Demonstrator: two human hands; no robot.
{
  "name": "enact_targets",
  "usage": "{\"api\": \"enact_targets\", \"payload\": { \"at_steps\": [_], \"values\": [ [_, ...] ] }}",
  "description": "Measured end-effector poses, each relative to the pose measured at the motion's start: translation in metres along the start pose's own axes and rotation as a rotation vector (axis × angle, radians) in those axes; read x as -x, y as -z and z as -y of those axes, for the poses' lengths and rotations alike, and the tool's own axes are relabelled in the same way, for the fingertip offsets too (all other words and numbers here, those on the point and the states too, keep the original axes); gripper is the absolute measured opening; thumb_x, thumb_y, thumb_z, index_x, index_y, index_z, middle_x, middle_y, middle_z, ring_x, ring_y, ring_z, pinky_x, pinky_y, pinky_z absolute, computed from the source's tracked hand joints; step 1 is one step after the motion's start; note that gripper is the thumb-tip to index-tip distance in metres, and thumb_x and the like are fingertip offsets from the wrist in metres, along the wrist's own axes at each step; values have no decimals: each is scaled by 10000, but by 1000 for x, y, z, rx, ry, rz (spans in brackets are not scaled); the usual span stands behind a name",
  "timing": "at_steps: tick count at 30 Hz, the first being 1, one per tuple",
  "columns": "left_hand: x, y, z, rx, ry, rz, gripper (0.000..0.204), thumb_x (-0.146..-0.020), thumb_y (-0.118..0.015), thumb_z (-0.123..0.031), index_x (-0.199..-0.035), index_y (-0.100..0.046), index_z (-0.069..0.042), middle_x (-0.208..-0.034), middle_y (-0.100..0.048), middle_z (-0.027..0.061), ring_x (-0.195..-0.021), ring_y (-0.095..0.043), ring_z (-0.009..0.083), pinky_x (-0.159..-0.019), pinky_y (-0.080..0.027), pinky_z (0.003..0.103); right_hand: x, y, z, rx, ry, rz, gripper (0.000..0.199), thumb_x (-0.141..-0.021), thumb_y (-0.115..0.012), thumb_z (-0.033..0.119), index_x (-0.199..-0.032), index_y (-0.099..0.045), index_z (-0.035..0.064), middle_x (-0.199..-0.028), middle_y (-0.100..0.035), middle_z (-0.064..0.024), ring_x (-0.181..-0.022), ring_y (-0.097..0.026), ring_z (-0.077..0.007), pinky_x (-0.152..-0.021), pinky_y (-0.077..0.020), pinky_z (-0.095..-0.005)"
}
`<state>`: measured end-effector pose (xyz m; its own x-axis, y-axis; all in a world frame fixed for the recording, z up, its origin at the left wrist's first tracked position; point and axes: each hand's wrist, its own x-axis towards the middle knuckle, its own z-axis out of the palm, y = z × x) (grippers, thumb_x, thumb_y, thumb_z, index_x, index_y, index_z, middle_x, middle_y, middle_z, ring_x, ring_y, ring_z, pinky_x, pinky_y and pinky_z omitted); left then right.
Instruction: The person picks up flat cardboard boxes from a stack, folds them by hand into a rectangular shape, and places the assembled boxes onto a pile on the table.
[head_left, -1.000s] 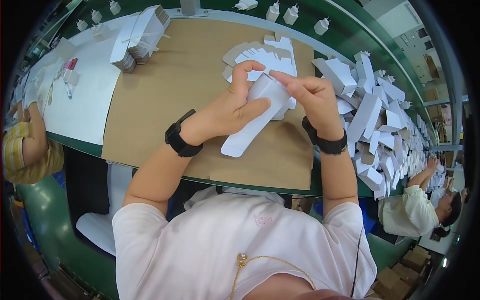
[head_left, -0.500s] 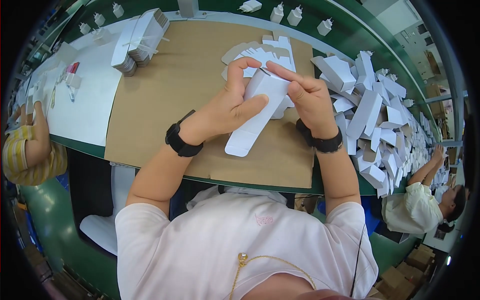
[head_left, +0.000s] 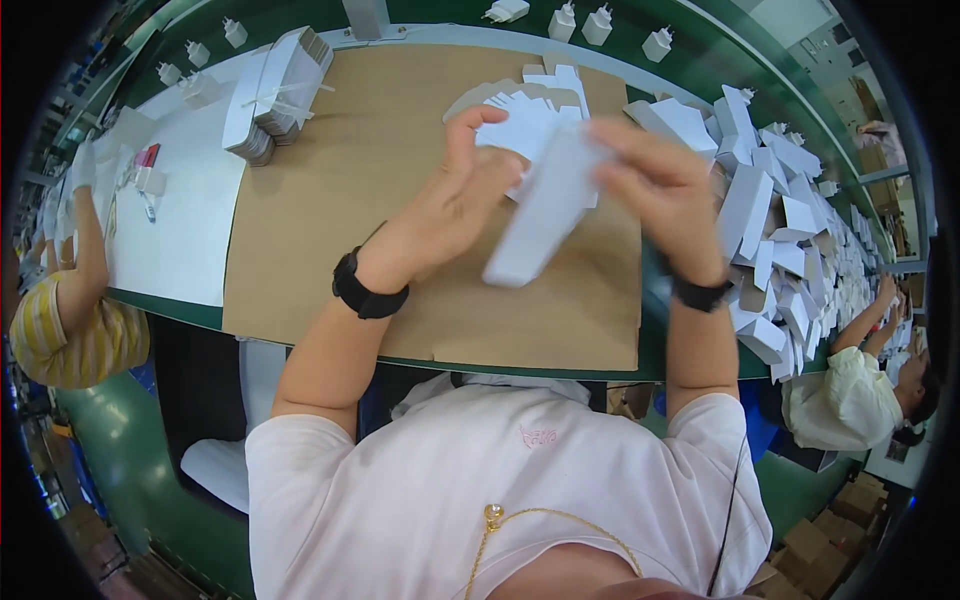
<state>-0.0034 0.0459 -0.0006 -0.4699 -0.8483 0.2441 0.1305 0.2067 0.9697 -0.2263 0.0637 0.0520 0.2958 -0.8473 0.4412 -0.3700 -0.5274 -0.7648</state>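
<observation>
A white folded carton (head_left: 540, 220), long and narrow, hangs tilted over the brown cardboard sheet (head_left: 330, 210) and is smeared by motion. My right hand (head_left: 668, 195) grips its upper end between thumb and fingers; the fingers are blurred. To the left of the carton, my left hand (head_left: 445, 210) is apart from it, with thumb and index finger curved and separated and nothing between them. Behind the carton lies a fanned pile of flat white carton blanks (head_left: 530, 110), partly covered by it and my left hand.
A heap of folded white cartons (head_left: 745, 215) fills the table's right side. At the back left stands a banded stack of flat cartons (head_left: 270, 95). White plug adapters (head_left: 598, 25) line the green back strip. Co-workers sit left (head_left: 75, 320) and right (head_left: 850, 390).
My left hand has let go of the carton. My right hand has moved right with the carton, whose lower flap end has swung right and now looks closed up or blurred.
</observation>
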Motion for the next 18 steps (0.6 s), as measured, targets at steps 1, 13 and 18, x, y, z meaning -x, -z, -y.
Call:
{"api": "enact_targets", "payload": {
  "at_steps": [1,13,18],
  "values": [
    [1,9,4,-157,-15,-92,472,-874,-545,-227,-1231,-299,-41,-983,-560,159,-892,-536,247,-797,-422,332,1,19,21,152,-158,-180,251,-750,-641,8,-999,-658,36,-1040,-642,-84,-915,-592,-146,-749,-468,-247],
    [-7,17,44,-1190,-63,-140,293,-769,-616,-201,-1016,-612,-43,-1077,-540,188,-1023,-449,361,-872,-397,429,-21,-37,-42,585,-153,162,454,-730,-680,183,-1153,-553,76,-1017,-598,-183,-930,-563,-314,-827,-433,-359],
    [-6,16,42,-1211,-127,-185,280,-762,-615,-203,-988,-622,-38,-1051,-551,199,-1005,-455,358,-865,-397,421,-21,-57,-55,696,-134,175,558,-656,-714,80,-1156,-465,87,-894,-557,-223,-844,-538,-386,-758,-431,-428]
  ]
}}
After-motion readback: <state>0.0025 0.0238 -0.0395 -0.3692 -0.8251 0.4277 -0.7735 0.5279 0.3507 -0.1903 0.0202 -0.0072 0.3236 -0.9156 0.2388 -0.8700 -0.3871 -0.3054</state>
